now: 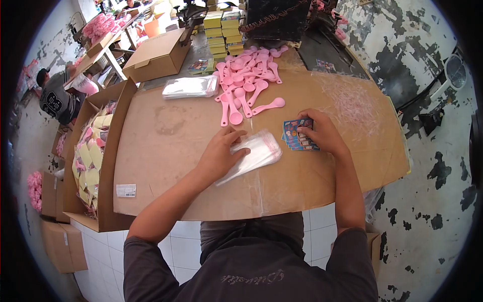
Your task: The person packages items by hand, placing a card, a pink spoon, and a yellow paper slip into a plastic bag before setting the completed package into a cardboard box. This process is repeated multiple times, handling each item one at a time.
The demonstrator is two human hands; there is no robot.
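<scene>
My left hand rests on a stack of clear plastic bags, fingers apart and curved over its left end. In my right hand is a small fan of blue printed cards, pinched by thumb and fingers just above the cardboard table top. A heap of pink plastic scoops lies beyond both hands, some with handles pointing toward me. Behind my left hand, a second stack of clear bags sits near the table's far side.
At left stands an open carton of filled packets. Stacks of yellowish cards and a closed box are at the back. Thin plastic strips lie at right, near the peeling wall. Another person sits far left.
</scene>
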